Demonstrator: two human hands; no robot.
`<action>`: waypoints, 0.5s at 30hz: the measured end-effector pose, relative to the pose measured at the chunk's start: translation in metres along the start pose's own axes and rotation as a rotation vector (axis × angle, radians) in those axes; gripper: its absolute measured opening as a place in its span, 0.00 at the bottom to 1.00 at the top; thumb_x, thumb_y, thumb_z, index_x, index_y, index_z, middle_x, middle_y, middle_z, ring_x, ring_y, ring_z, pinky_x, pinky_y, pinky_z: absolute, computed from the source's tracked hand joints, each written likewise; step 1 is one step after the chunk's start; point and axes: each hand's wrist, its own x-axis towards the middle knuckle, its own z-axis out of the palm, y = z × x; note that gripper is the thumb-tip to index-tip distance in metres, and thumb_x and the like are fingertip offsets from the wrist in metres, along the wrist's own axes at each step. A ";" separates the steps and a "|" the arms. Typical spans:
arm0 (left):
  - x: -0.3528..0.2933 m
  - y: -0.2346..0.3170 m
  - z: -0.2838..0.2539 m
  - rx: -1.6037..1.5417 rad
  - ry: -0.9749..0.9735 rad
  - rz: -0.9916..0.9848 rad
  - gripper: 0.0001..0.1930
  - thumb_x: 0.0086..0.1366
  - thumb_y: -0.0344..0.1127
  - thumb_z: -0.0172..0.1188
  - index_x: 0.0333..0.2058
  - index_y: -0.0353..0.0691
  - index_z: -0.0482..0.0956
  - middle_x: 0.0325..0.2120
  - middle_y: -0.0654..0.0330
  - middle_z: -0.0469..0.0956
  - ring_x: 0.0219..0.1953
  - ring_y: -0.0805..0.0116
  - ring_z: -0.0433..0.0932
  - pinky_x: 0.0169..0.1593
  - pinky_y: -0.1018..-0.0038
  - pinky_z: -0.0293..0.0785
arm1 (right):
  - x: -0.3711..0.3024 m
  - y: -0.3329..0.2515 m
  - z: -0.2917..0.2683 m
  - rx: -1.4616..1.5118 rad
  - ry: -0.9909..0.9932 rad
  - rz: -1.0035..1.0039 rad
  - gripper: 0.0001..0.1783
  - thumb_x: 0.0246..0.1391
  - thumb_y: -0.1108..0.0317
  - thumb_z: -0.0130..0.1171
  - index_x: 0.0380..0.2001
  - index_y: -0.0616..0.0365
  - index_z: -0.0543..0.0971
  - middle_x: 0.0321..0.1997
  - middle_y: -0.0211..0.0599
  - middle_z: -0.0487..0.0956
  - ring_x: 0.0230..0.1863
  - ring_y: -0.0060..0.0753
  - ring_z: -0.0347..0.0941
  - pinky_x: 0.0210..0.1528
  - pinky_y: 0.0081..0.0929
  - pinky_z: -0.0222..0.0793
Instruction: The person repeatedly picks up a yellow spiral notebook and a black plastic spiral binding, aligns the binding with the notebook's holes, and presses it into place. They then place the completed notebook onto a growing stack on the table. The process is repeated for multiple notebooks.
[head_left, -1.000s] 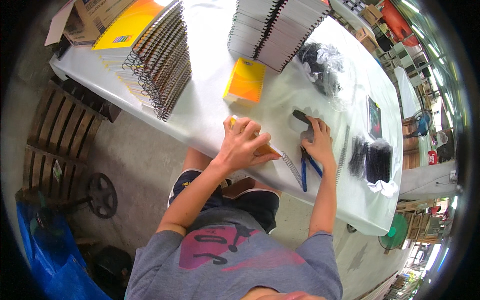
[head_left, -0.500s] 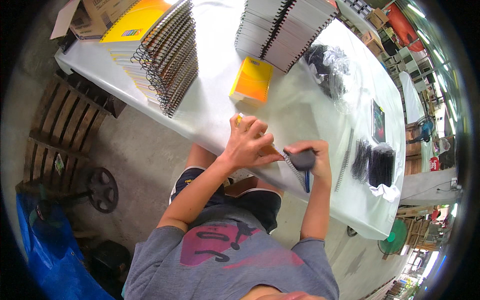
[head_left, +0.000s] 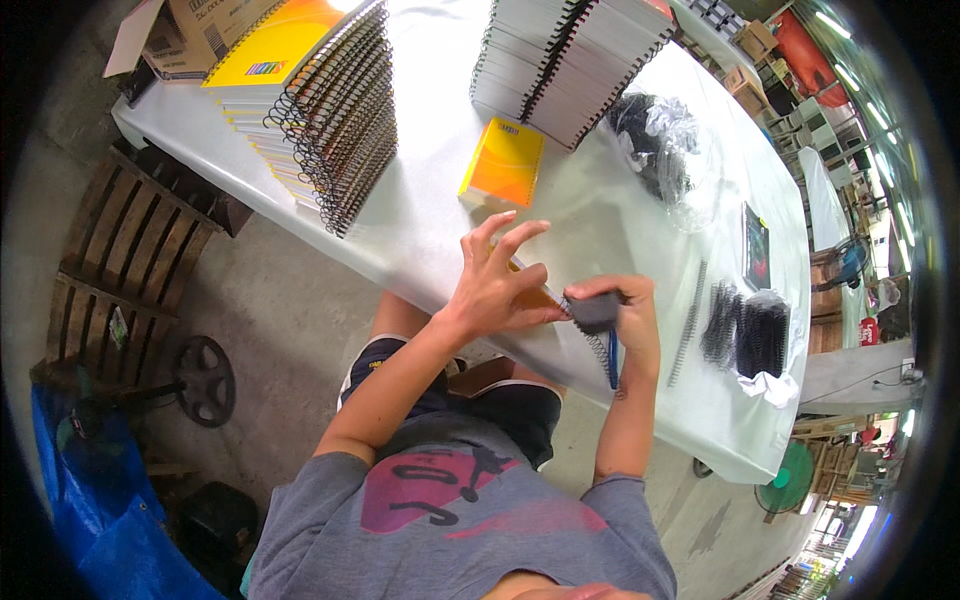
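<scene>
At the table's front edge, my left hand (head_left: 490, 290) pinches a thin-looking yellow-orange notebook (head_left: 537, 297) at its edge; two of its fingers are raised. A black spiral coil (head_left: 597, 343) hangs from the notebook's corner. Beside it, my right hand (head_left: 638, 315) is closed round a dark rounded object (head_left: 594, 312), whose exact kind I cannot make out. A blue rod-like part (head_left: 613, 360) sticks out below that hand; whether it belongs to the dark object is unclear. Just beyond my left hand lies a small stack of yellow-orange notebooks (head_left: 503, 163).
A tall stack of coil-bound notebooks (head_left: 330, 120) stands at left, and more bound stacks (head_left: 565, 60) stand at the back. Loose black coils (head_left: 762, 335) and one long coil (head_left: 687, 320) lie at right. Crumpled clear plastic (head_left: 675, 150) lies farther back.
My left hand's upper fingers have lifted and spread from the notebook. My right hand and the dark object have shifted slightly left and up; more of the coil shows.
</scene>
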 end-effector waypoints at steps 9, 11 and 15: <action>0.008 -0.009 -0.005 -0.081 0.032 -0.042 0.25 0.29 0.50 0.75 0.23 0.44 0.73 0.54 0.58 0.61 0.52 0.49 0.58 0.50 0.60 0.62 | 0.005 -0.001 0.010 0.011 0.101 0.168 0.05 0.42 0.83 0.54 0.22 0.66 0.79 0.29 0.48 0.80 0.34 0.37 0.79 0.41 0.30 0.75; 0.005 -0.013 -0.004 -0.139 0.064 -0.060 0.25 0.28 0.48 0.75 0.23 0.44 0.73 0.53 0.57 0.62 0.50 0.50 0.59 0.48 0.61 0.64 | 0.006 0.005 0.010 0.112 0.109 0.071 0.07 0.41 0.84 0.52 0.24 0.66 0.79 0.31 0.47 0.81 0.34 0.35 0.78 0.41 0.28 0.75; 0.003 -0.014 -0.002 -0.186 0.036 -0.108 0.24 0.28 0.46 0.75 0.23 0.44 0.73 0.52 0.58 0.62 0.46 0.53 0.61 0.47 0.63 0.65 | 0.006 0.006 0.011 0.171 0.038 -0.039 0.12 0.41 0.84 0.50 0.28 0.66 0.81 0.32 0.45 0.81 0.35 0.31 0.78 0.41 0.24 0.74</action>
